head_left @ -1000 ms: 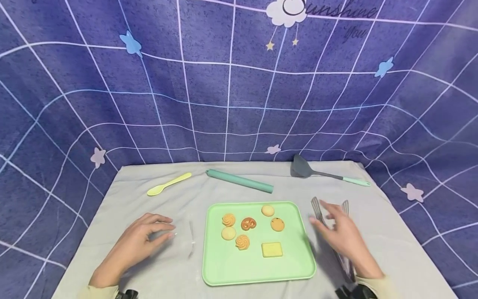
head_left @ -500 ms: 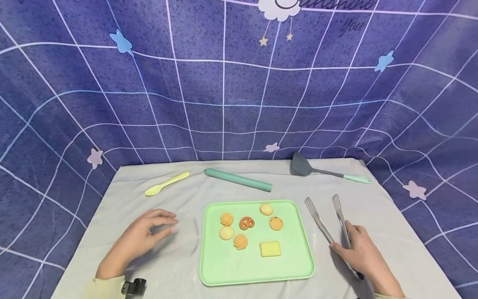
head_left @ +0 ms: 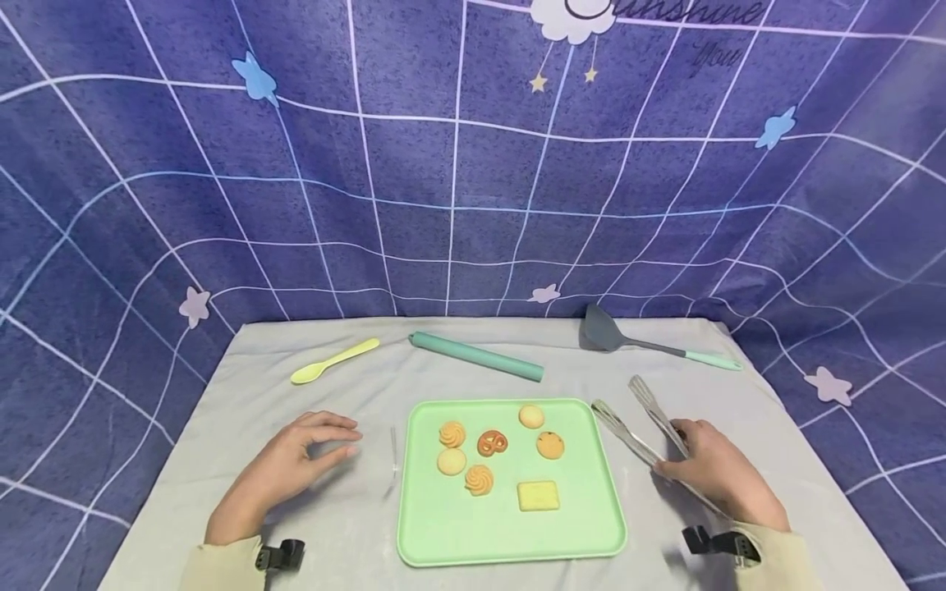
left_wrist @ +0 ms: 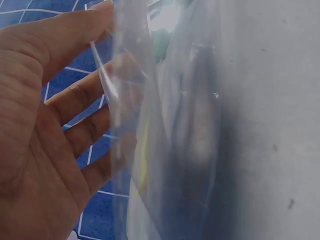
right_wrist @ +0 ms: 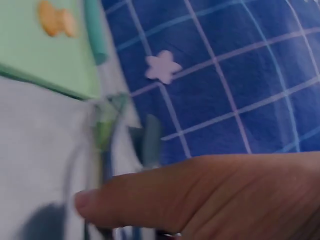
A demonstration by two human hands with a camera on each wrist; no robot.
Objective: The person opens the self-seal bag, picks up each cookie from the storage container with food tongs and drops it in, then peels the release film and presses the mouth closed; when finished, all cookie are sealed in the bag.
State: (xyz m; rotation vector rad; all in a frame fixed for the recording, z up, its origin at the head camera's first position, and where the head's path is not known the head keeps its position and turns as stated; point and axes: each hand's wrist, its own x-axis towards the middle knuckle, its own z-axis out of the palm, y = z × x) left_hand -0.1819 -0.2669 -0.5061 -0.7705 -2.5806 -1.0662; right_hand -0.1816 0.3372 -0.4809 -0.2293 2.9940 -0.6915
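My left hand [head_left: 288, 464], left of the tray, pinches the edge of a clear plastic bag [left_wrist: 165, 125] between thumb and fingers; in the head view the bag barely shows. At the right, my right hand [head_left: 720, 468] grips metal tongs [head_left: 637, 444], thumb on one arm and fingers on the other. Their slotted tips stand apart and point toward the far right corner of the light green tray [head_left: 480, 538]. On that tray lie a pretzel cookie [head_left: 492, 443], swirl cookies [head_left: 479, 480], round cookies [head_left: 550, 446] and a rectangular biscuit [head_left: 538, 496]. The right wrist view is blurred.
Along the back of the cloth-covered table [head_left: 259, 353] lie a yellow spoon [head_left: 318, 371], a green rolling pin [head_left: 476, 356] and a dark turner [head_left: 603, 330] with a mint handle. Behind the table hangs a blue gridded curtain [head_left: 414, 222].
My right hand has come down from above the tongs, taken hold of them and swung their tips left toward the tray. The left hand has shifted slightly right with the bag.
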